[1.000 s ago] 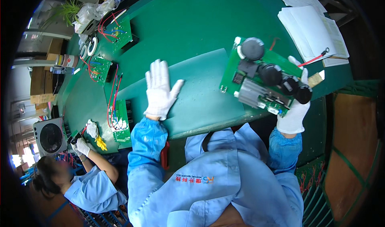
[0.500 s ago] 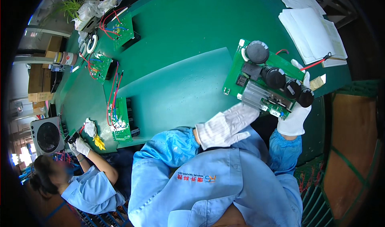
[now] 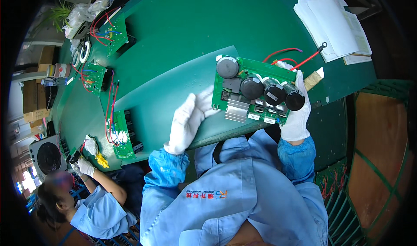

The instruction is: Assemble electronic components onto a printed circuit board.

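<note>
My right hand, in a white glove, grips the right end of a green circuit board above the table. Several black round capacitors stand on the board's upper face, with a finned silver heatsink at its near edge. From its far right side come red wires, one ending in a ring terminal. At the board's left edge is my gloved left hand, open, thumb apart and fingers stretched toward the board. Its fingertips lie close to that edge; whether they touch it I cannot tell.
Wired circuit boards rest along the left of the green table. White papers lie at the far right, a tan-wrapped piece beside my right hand. A co-worker sits at the left near a fan.
The board has moved left and turned flatter in my right hand. My left hand has swung from below the heatsink to the board's left edge, thumb now upward.
</note>
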Motion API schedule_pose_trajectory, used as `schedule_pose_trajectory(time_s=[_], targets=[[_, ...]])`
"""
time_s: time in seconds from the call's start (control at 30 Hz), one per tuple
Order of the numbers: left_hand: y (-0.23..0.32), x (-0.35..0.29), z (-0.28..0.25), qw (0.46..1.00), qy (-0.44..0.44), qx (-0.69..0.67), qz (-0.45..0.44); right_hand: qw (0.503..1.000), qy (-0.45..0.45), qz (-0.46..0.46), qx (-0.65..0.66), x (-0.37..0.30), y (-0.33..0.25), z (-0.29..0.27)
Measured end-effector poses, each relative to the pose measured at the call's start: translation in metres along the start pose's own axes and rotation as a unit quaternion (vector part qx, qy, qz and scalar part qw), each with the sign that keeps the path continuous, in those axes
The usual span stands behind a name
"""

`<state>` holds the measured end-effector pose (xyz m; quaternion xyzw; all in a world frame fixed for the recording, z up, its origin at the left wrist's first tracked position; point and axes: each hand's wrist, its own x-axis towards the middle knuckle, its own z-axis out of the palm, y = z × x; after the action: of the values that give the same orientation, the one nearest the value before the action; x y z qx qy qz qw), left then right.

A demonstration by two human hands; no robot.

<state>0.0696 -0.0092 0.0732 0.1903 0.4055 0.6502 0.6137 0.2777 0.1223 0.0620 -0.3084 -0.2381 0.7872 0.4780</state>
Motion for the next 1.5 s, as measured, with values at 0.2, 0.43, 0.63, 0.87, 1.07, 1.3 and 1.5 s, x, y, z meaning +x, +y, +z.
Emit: schedule_pose_trajectory(time_s=[0.2, 0.43, 0.63, 0.87, 1.07, 1.3, 1.5], targets=[[0.009, 0.053, -0.010, 0.997, -0.056, -0.032, -0.029, 1.000, -0.006, 0.018, -0.020, 0.003, 0.016, -0.003], [-0.004, 0.060, -0.017, 0.994, 0.011, -0.059, -0.090, 0.988, 0.000, 0.032, -0.149, 0.007, 0.026, 0.003], [-0.006, 0.060, -0.034, 0.982, 0.040, -0.124, -0.139, 0.974, -0.009, 0.016, -0.224, 0.014, 0.037, 0.006], [-0.009, 0.060, -0.042, 0.977, 0.035, -0.159, -0.140, 0.981, -0.004, 0.082, -0.174, 0.021, 0.039, -0.003], [-0.014, 0.062, -0.041, 0.977, 0.052, -0.167, -0.119, 0.981, -0.021, 0.069, -0.178, 0.014, 0.034, 0.005], [-0.015, 0.062, -0.046, 0.976, 0.029, -0.168, -0.135, 0.931, -0.053, -0.002, -0.361, 0.012, 0.038, -0.015], [-0.015, 0.058, -0.043, 0.965, 0.087, -0.211, -0.130, 0.856, -0.064, -0.082, -0.506, 0.005, 0.038, -0.022]])
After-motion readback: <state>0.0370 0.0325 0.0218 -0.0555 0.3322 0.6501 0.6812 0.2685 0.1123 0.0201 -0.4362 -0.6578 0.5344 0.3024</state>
